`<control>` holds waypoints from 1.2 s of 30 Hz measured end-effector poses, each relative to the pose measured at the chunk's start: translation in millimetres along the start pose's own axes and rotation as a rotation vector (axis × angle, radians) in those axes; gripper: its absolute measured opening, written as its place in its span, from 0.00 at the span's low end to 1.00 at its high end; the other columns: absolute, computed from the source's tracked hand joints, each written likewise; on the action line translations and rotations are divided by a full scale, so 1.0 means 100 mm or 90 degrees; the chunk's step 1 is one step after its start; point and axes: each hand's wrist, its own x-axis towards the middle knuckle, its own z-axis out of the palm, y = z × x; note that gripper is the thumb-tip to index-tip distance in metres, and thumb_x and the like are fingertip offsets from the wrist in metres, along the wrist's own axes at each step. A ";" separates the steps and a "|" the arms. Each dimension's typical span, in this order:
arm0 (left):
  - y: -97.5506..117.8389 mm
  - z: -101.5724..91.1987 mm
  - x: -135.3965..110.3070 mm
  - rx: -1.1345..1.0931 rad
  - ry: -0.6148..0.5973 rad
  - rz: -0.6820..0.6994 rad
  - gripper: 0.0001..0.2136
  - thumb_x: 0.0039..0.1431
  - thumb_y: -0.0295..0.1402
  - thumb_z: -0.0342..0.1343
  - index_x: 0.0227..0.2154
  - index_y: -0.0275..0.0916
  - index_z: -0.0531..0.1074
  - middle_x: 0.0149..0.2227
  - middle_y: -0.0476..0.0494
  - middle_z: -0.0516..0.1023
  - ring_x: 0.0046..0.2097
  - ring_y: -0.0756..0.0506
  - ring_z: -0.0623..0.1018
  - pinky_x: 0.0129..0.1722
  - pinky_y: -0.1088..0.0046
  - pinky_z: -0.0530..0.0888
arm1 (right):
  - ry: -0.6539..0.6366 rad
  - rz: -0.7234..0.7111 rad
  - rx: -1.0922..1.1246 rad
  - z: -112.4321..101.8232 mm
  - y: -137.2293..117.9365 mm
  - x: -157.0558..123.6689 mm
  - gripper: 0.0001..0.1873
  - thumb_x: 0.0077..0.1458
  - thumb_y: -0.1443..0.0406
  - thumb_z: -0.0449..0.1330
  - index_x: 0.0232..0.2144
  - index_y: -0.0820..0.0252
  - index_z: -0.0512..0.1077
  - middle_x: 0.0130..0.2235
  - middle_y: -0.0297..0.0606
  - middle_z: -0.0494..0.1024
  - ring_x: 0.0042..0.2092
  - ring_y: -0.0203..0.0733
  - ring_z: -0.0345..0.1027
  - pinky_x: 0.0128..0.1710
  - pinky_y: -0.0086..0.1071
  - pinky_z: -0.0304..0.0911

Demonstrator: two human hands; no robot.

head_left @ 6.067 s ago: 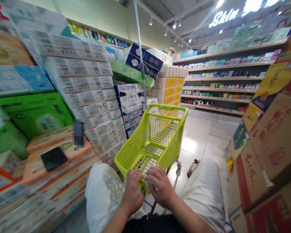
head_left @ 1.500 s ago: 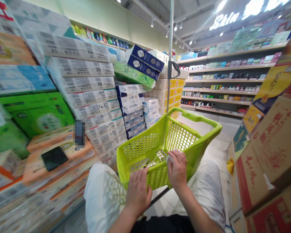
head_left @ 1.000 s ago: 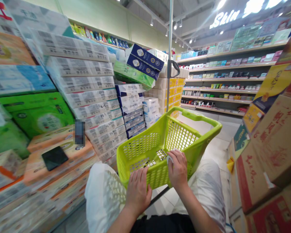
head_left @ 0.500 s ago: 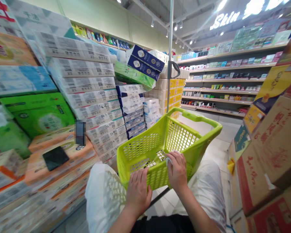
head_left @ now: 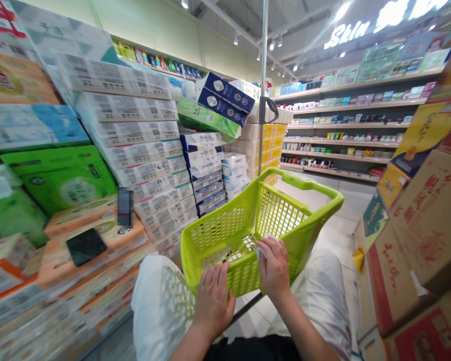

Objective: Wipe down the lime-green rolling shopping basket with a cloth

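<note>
A lime-green shopping cart point(head_left: 225, 216) with a perforated plastic basket stands between my knees. My left hand point(head_left: 215, 296) grips its near rim, fingers hooked over the edge and thumb on the outside. Farther right on the same side, my right hand point(head_left: 273, 265) is closed on a thin white wipe point(head_left: 262, 249), pressed against the rim. Most of the wipe is hidden under my fingers; whether it is paper or cloth I cannot tell. Nothing lies inside the part of the basket that shows.
Stacked tissue packs point(head_left: 146, 130) rise on the left. A dark flat object point(head_left: 86, 246) and a blurred-out device point(head_left: 125, 207) rest on orange packs point(head_left: 131, 235). Cardboard boxes point(head_left: 428, 225) line the right. A metal pole point(head_left: 263, 60) stands behind the cart; stocked shelves point(head_left: 361, 100) are beyond.
My right hand has shifted very slightly along the rim, and a little more of the white wipe shows. My left hand and the cart look almost the same.
</note>
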 end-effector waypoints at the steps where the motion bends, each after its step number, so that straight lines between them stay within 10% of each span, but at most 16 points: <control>1: 0.01 0.00 0.00 -0.001 0.001 -0.001 0.27 0.50 0.27 0.49 0.56 0.36 0.59 0.47 0.38 0.73 0.49 0.40 0.71 0.52 0.60 0.66 | 0.016 0.014 -0.005 0.00 0.02 0.00 0.16 0.60 0.71 0.50 0.47 0.57 0.72 0.47 0.42 0.74 0.56 0.47 0.63 0.60 0.52 0.53; 9: -0.02 0.02 -0.02 0.016 0.005 0.007 0.27 0.48 0.27 0.50 0.55 0.34 0.60 0.47 0.37 0.72 0.49 0.39 0.71 0.51 0.59 0.67 | -0.116 -0.113 0.068 0.15 -0.39 -0.18 0.19 0.58 0.74 0.49 0.47 0.56 0.71 0.47 0.40 0.75 0.57 0.43 0.62 0.62 0.45 0.54; 18: 0.01 -0.02 0.01 -0.002 0.004 -0.005 0.27 0.49 0.27 0.49 0.55 0.35 0.60 0.47 0.38 0.73 0.48 0.40 0.71 0.52 0.60 0.66 | 0.024 0.025 -0.029 -0.01 0.10 0.06 0.15 0.60 0.70 0.50 0.45 0.58 0.72 0.46 0.43 0.74 0.55 0.47 0.63 0.61 0.50 0.52; 26: -0.03 0.00 0.00 0.010 0.010 0.005 0.26 0.48 0.27 0.49 0.54 0.35 0.60 0.46 0.38 0.73 0.48 0.40 0.71 0.50 0.61 0.67 | -0.119 -0.104 0.066 0.12 -0.37 -0.13 0.19 0.57 0.73 0.49 0.47 0.55 0.72 0.45 0.40 0.75 0.56 0.43 0.63 0.61 0.46 0.54; 36: 0.00 -0.01 -0.01 0.016 0.026 0.002 0.26 0.50 0.27 0.48 0.55 0.34 0.60 0.47 0.38 0.73 0.49 0.40 0.71 0.52 0.61 0.66 | 0.031 0.024 -0.030 -0.05 0.15 0.02 0.15 0.60 0.71 0.50 0.45 0.58 0.72 0.48 0.42 0.74 0.58 0.48 0.61 0.61 0.52 0.52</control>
